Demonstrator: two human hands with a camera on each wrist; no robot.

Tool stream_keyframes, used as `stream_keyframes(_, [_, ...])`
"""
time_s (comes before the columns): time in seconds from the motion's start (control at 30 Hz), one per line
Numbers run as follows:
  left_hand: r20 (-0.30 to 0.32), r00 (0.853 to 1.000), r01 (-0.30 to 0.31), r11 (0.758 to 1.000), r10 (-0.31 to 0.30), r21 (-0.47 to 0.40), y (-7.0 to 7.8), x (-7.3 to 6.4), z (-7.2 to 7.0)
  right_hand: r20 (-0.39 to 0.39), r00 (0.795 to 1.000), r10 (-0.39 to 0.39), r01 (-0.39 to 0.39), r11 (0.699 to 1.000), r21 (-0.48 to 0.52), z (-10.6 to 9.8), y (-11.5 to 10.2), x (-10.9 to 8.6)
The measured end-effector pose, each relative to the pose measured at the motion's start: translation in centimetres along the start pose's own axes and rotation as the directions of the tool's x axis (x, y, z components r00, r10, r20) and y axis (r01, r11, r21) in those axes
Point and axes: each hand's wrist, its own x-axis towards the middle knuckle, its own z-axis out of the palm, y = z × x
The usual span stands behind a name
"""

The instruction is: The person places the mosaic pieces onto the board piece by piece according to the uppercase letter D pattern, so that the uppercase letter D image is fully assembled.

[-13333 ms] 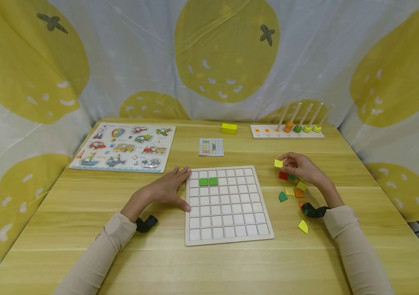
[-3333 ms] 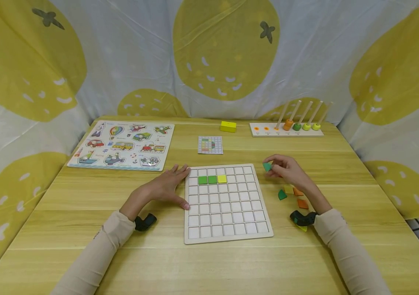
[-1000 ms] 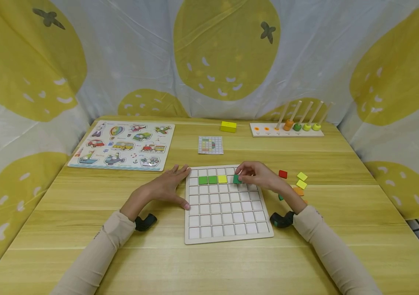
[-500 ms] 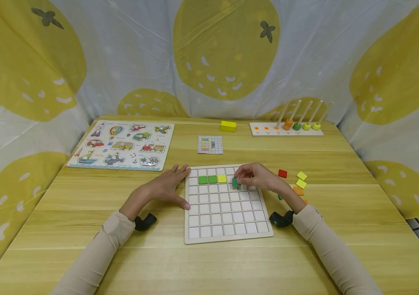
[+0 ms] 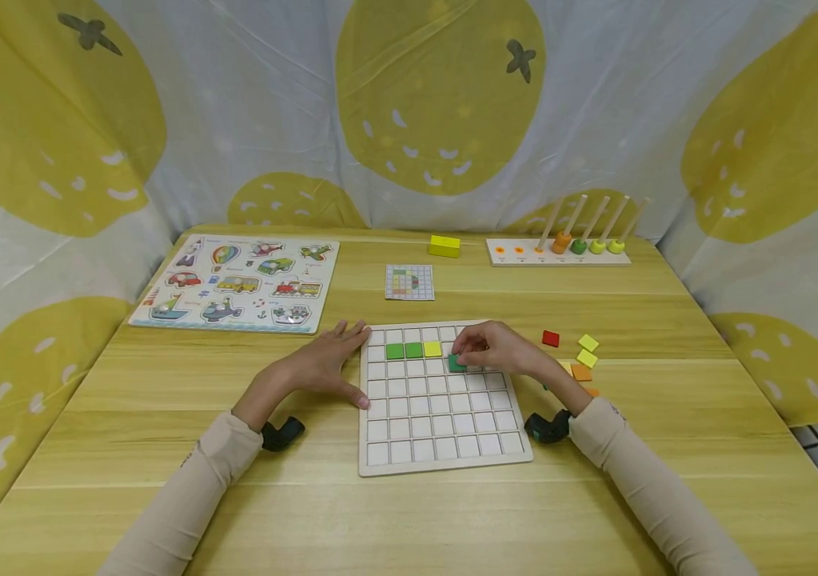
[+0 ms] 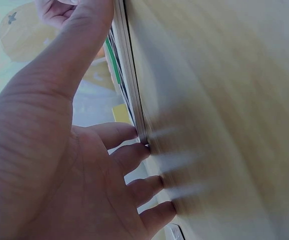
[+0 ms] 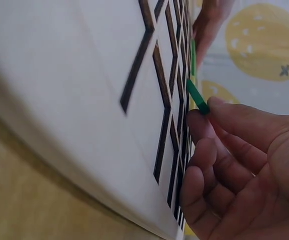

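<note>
My right hand (image 5: pixel 498 350) pinches a dark green tile (image 5: pixel 456 363) between thumb and fingertips, low over the upper right part of the white grid board (image 5: pixel 444 470). In the right wrist view the green tile (image 7: pixel 198 96) is tilted, one edge down by the grid. My left hand (image 5: pixel 322 366) lies spread along the board's left edge; its straight fingers (image 6: pixel 129 157) touch the board's rim and the tabletop. In the board's second row sit two green tiles (image 5: pixel 405 350) and, beside them, a yellow tile (image 5: pixel 432 348).
Right of the board lie loose tiles: a red tile (image 5: pixel 551 338), yellow tiles (image 5: pixel 586 358) and orange tiles (image 5: pixel 581 373), some behind the right forearm. Farther back are a pattern card (image 5: pixel 410 282), a yellow block (image 5: pixel 444 246), a peg stand (image 5: pixel 558 254) and a picture puzzle (image 5: pixel 234 282).
A yellow tile has joined the two green ones. My right hand picked up the dark green tile, carried it left over the board, then shifted slightly nearer and left. My left hand stayed put.
</note>
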Motion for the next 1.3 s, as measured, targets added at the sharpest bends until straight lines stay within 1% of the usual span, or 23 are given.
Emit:
stream_keyframes(0.17, [0.001,1.000,0.004,1.000,-0.004,0.001,0.0,0.0,0.0,0.013,1.000,-0.010,0.010,1.000,-0.005,-0.2,-2.4,-0.6])
stream_keyframes(0.23, [0.001,1.000,0.004,1.000,-0.004,0.001,0.0,0.0,0.0,0.018,1.000,-0.013,0.013,1.000,-0.003,-0.2,-2.7,-0.7])
stream_keyframes(0.4, [0.001,1.000,0.004,1.000,-0.004,-0.001,0.0,0.0,0.0,0.030,0.999,-0.015,0.015,1.000,-0.003,-0.1,-2.9,-0.7])
stream_keyframes(0.67, [0.004,1.000,0.005,1.000,-0.005,-0.006,-0.1,0.1,0.0,0.033,0.999,-0.021,0.022,0.999,-0.035,-0.1,-2.8,-0.6])
stream_keyframes(0.9, [-0.001,1.000,0.002,1.000,-0.002,-0.007,-0.1,0.0,0.0,0.016,1.000,-0.026,0.026,0.998,-0.055,0.2,0.9,0.6])
stream_keyframes(1.3, [-0.001,1.000,0.001,1.000,-0.001,-0.014,0.0,0.0,0.0,0.007,0.999,-0.047,0.047,0.997,-0.065,0.1,0.9,0.5])
